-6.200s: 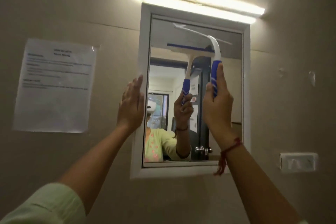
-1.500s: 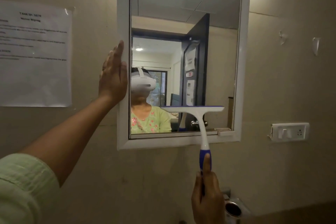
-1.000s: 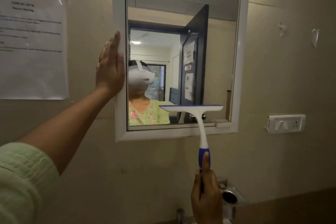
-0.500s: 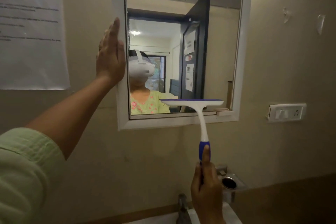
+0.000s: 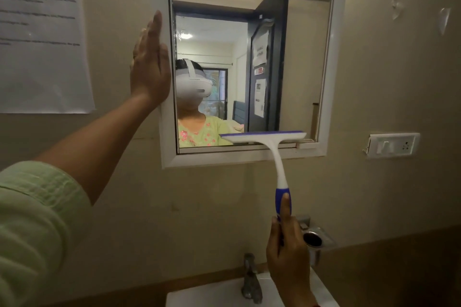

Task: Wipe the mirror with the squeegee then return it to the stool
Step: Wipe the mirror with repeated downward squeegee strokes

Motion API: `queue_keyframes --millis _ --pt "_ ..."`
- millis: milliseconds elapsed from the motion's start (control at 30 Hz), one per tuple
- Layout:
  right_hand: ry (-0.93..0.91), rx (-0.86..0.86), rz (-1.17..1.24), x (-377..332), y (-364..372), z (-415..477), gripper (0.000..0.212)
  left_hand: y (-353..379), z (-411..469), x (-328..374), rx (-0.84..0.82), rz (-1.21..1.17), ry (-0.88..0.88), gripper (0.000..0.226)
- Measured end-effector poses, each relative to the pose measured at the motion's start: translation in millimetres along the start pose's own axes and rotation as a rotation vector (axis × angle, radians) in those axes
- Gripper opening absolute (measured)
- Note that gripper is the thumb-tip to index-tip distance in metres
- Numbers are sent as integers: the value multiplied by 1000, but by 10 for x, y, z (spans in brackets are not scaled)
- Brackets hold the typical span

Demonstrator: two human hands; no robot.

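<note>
Since the earlier frame the squeegee (image 5: 278,164) has come down from the top of the mirror (image 5: 249,57) to its bottom edge. Its flat white blade bar, edged in blue rubber, lies level across the lower right of the glass. The right hand (image 5: 289,257) holds the blue grip of the curved white plastic handle, fingers wrapped round it and one digit laid straight along it. The left hand (image 5: 149,67) presses flat on the mirror's white frame, fingers straight and together. Below are a white sink (image 5: 212,296) and a dull metal tap (image 5: 250,279). A shiny metal wall holder (image 5: 316,239) seems to carry a dark round cup; I cannot tell its contents.
</note>
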State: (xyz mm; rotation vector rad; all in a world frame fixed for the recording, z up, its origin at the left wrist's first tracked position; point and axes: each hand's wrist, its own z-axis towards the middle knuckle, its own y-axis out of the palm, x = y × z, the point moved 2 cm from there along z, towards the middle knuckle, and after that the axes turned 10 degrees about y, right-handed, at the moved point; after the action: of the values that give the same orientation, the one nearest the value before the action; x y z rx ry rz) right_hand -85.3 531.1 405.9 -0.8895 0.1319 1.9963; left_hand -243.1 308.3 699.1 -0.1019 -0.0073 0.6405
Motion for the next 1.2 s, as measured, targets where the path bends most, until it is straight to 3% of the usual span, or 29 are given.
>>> queue_keyframes --millis 167,500,733,867,1000,1200 --pt "-24 124 20 -198 -65 353 62 4 -3 -3 4 -6 -5 48" --pt "19 -19 -30 129 -32 -153 64 -3 -13 5 0 -23 -8 48" --pt "-25 83 44 -33 -160 -35 70 -1 -9 -8 0 -28 -16 49" --pt "-76 183 133 -331 -266 392 63 8 -16 -15 0 -37 -14 49" --pt "-169 155 174 -668 -339 959 56 3 -22 0 -3 -41 -10 48" --pt "-273 252 227 -1070 -490 1839 53 -3 -25 -23 -13 -21 -20 50"
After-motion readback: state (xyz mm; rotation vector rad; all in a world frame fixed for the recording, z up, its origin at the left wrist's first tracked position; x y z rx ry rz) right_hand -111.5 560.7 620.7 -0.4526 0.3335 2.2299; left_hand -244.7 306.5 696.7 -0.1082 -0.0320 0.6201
